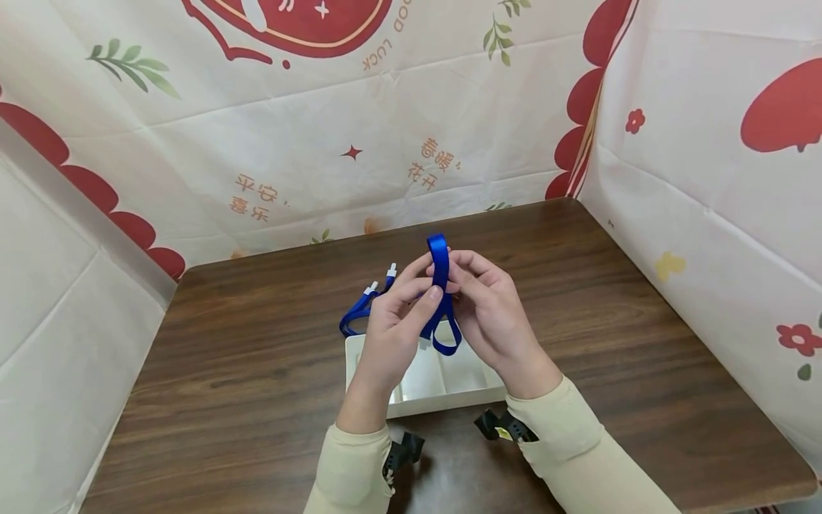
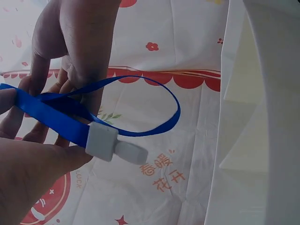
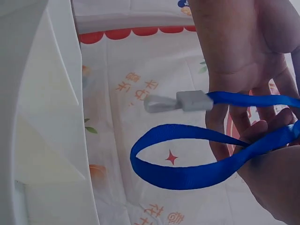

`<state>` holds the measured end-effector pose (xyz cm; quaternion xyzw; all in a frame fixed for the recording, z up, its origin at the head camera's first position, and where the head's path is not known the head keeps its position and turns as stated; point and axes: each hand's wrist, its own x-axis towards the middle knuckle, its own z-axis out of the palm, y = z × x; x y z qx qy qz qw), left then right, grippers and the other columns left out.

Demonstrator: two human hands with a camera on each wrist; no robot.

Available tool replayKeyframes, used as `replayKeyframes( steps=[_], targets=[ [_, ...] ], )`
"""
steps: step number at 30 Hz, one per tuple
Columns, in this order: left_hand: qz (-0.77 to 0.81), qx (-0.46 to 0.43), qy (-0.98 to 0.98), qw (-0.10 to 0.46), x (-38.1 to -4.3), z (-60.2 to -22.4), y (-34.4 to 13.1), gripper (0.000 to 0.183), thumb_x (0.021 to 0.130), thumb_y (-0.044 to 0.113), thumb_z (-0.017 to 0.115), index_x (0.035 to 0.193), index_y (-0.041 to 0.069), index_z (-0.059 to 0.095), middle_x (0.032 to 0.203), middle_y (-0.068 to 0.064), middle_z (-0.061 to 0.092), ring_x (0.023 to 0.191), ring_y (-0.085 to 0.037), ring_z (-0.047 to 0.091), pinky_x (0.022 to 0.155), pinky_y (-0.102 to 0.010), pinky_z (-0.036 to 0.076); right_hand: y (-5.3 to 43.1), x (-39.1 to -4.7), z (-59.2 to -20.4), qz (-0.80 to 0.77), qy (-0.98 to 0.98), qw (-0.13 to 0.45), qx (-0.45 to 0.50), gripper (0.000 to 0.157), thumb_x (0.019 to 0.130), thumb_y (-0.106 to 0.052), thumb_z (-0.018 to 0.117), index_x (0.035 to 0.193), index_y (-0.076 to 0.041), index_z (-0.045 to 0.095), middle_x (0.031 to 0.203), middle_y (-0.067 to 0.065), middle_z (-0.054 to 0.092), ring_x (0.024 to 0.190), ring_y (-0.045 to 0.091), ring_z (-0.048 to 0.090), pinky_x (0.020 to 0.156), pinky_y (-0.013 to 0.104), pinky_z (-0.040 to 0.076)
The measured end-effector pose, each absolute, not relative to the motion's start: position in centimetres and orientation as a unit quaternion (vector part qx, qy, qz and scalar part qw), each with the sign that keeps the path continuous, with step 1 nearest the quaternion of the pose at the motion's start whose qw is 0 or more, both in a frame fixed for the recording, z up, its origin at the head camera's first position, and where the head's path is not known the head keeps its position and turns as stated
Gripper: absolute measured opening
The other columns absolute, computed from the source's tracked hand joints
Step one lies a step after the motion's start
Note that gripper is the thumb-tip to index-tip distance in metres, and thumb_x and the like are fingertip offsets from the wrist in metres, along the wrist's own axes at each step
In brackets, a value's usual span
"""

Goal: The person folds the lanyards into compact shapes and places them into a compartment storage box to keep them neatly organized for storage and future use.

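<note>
Folded into loops, a blue lanyard [image 1: 439,250] is held up between both hands above a white tray. My left hand [image 1: 398,325] pinches the strap between thumb and fingers. From the other side my right hand [image 1: 491,307] grips the same strap with thumb and fingertips. A white plastic clip [image 2: 102,140] hangs from the strap's lower end in the left wrist view. One loop of the blue strap [image 3: 178,177] droops beside the clip [image 3: 194,101] in the right wrist view. The hands partly hide the folds.
The white tray [image 1: 449,404], divided into compartments, stands on the brown wooden table [image 1: 257,364] below the hands. Behind its left corner lie more blue lanyard straps [image 1: 347,321] with white clips [image 1: 392,271]. A printed cloth [image 1: 321,121] hangs along the table's back and right sides.
</note>
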<state>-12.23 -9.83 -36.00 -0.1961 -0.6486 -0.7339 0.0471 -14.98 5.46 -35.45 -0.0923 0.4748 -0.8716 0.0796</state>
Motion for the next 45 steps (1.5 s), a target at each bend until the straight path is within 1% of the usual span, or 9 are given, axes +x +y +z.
replayKeyframes(
  steps=[8, 15, 20, 23, 28, 31, 37, 41, 45],
  targets=[
    [-0.762, -0.176, -0.618, 0.081, -12.5, -36.1, -9.6, 0.032, 0.109, 0.012, 0.054, 0.12, -0.014, 0.07, 0.15, -0.009, 0.066, 0.149, -0.021, 0.054, 0.121, -0.054, 0.046, 5.2, -14.9, -35.5, -0.868, 0.481, 0.091, -0.082, 0.022, 0.112, -0.013, 0.052, 0.104, -0.017, 0.073, 0.114, 0.0, 0.061, 0.111, 0.018, 0.054, 0.107, 0.03, 0.044],
    [-0.79, -0.14, -0.587, 0.108, -12.8, -36.4, -9.5, 0.032, 0.108, 0.012, 0.057, 0.117, -0.015, 0.071, 0.138, -0.014, 0.073, 0.141, -0.025, 0.062, 0.109, -0.041, 0.053, 5.0, -14.3, -35.7, -0.863, 0.488, 0.103, -0.08, 0.026, 0.113, -0.016, 0.051, 0.109, -0.017, 0.077, 0.119, 0.001, 0.069, 0.115, 0.017, 0.062, 0.108, 0.025, 0.053],
    [-0.81, -0.13, -0.553, 0.146, -13.0, -36.5, -9.5, 0.024, 0.106, 0.007, 0.059, 0.104, 0.006, 0.083, 0.127, -0.011, 0.077, 0.133, -0.029, 0.065, 0.096, -0.03, 0.054, 4.6, -13.9, -35.8, -0.843, 0.52, 0.082, -0.115, 0.03, 0.111, -0.009, 0.054, 0.117, -0.024, 0.079, 0.127, 0.0, 0.072, 0.117, 0.015, 0.069, 0.105, 0.028, 0.058],
    [-0.814, -0.131, -0.544, 0.155, -13.1, -36.5, -9.4, 0.027, 0.105, 0.007, 0.06, 0.1, 0.019, 0.084, 0.121, -0.005, 0.079, 0.131, -0.029, 0.065, 0.097, -0.03, 0.053, 4.2, -13.7, -35.9, -0.824, 0.551, 0.042, -0.121, 0.031, 0.106, 0.0, 0.06, 0.121, -0.021, 0.078, 0.122, -0.002, 0.074, 0.113, 0.013, 0.07, 0.101, 0.027, 0.06],
    [-0.818, -0.127, -0.545, 0.135, -12.8, -36.6, -9.2, 0.024, 0.105, 0.006, 0.06, 0.114, -0.006, 0.078, 0.121, -0.001, 0.079, 0.132, -0.026, 0.065, 0.104, -0.033, 0.053, 3.3, -13.4, -36.0, -0.789, 0.603, -0.045, -0.109, 0.032, 0.099, 0.007, 0.066, 0.129, -0.003, 0.068, 0.114, -0.005, 0.074, 0.108, 0.013, 0.072, 0.1, 0.026, 0.06],
    [-0.815, -0.122, -0.552, 0.127, -12.7, -36.6, -9.1, 0.031, 0.106, 0.006, 0.059, 0.123, -0.016, 0.07, 0.125, -0.004, 0.078, 0.132, -0.026, 0.064, 0.103, -0.034, 0.054, 2.9, -13.3, -36.1, -0.783, 0.611, -0.073, -0.095, 0.03, 0.098, 0.009, 0.067, 0.124, -0.002, 0.061, 0.111, -0.004, 0.074, 0.107, 0.013, 0.075, 0.102, 0.027, 0.06],
    [-0.823, -0.125, -0.542, 0.116, -12.7, -36.5, -8.8, 0.033, 0.106, 0.006, 0.057, 0.124, -0.019, 0.067, 0.121, -0.002, 0.08, 0.131, -0.027, 0.066, 0.103, -0.032, 0.057, 2.7, -13.1, -36.3, -0.786, 0.606, -0.105, -0.068, 0.017, 0.097, 0.01, 0.067, 0.108, -0.001, 0.059, 0.108, 0.0, 0.073, 0.107, 0.016, 0.077, 0.101, 0.029, 0.061],
    [-0.829, -0.118, -0.531, 0.127, -12.8, -36.4, -8.7, 0.033, 0.106, 0.005, 0.057, 0.125, -0.02, 0.066, 0.112, 0.004, 0.081, 0.123, -0.021, 0.071, 0.099, -0.028, 0.058, 2.9, -13.1, -36.4, -0.775, 0.619, -0.105, -0.076, 0.011, 0.099, 0.003, 0.069, 0.109, 0.003, 0.066, 0.108, -0.002, 0.074, 0.106, 0.017, 0.077, 0.1, 0.029, 0.061],
    [-0.837, -0.118, -0.517, 0.138, -13.0, -36.2, -8.8, 0.026, 0.105, 0.005, 0.058, 0.116, -0.003, 0.079, 0.109, 0.004, 0.082, 0.121, -0.021, 0.072, 0.1, -0.03, 0.059, 3.2, -12.9, -36.6, -0.75, 0.644, -0.106, -0.108, 0.015, 0.1, -0.003, 0.07, 0.113, 0.004, 0.074, 0.107, -0.003, 0.077, 0.102, 0.016, 0.076, 0.095, 0.026, 0.062]
  ],
)
